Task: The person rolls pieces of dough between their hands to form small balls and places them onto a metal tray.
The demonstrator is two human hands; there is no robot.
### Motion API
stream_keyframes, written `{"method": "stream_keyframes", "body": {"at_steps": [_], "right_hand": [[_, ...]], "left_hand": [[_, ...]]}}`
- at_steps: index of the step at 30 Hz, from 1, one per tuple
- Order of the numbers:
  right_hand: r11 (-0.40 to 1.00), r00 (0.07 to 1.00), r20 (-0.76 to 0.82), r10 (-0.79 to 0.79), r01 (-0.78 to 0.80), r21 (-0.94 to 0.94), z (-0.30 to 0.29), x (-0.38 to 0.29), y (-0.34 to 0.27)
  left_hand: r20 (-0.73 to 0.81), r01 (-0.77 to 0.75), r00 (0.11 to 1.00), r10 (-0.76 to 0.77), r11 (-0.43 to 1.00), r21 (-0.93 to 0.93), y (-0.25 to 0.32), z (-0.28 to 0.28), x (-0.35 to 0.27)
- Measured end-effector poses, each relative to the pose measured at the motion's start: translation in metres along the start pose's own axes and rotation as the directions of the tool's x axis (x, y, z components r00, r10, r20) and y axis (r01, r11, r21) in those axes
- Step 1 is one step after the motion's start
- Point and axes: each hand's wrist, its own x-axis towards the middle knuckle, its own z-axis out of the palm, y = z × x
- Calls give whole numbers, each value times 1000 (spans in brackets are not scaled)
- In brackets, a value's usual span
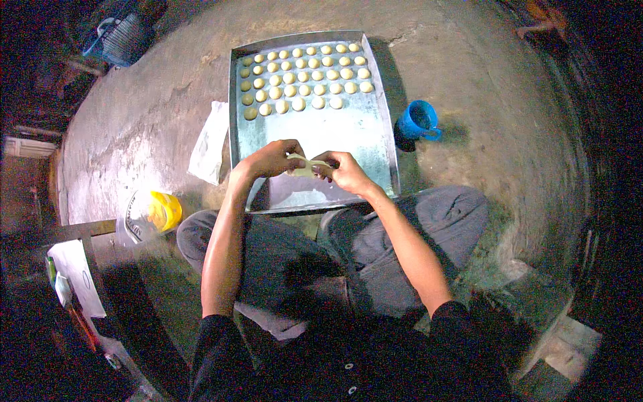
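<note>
Both hands hold a thin, pale piece of dough (304, 169) between them over the near half of a rectangular metal tray (390, 145). My left hand (275, 159) pinches its left end with thumb and fingers. Its right end is gripped by the fingertips of my right hand (345, 172). On the far half of the tray, several rows of small, round, pale dough balls (303, 77) rest apart from each other. The row nearest me stops short of the tray's right side.
A blue plastic mug (420, 120) stands on the floor right of the tray. To the left lie a white sheet or bag (210, 143) and a yellow-and-clear plastic bag (165, 211). A basket (125, 40) is at the far left. My crossed legs flank the tray's near edge.
</note>
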Motion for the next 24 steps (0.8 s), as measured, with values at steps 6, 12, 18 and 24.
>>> {"method": "stream_keyframes", "body": {"at_steps": [6,12,18,24], "right_hand": [[1000,991,-136,-12,12,-1,-6,4,-13],[981,852,-496,-169,99,-164,-38,0,11],[934,841,-533,91,113,339,-58,-6,-26],[890,846,-482,226,22,455,-48,-11,3]], "left_hand": [[-1,-4,1000,3,993,-115,-24,-20,-10],[-122,82,989,-80,996,18,-44,-24,-30],[-47,162,987,-157,974,157,-85,-8,-35],[-79,158,986,-147,977,146,-89,9,-21]]}}
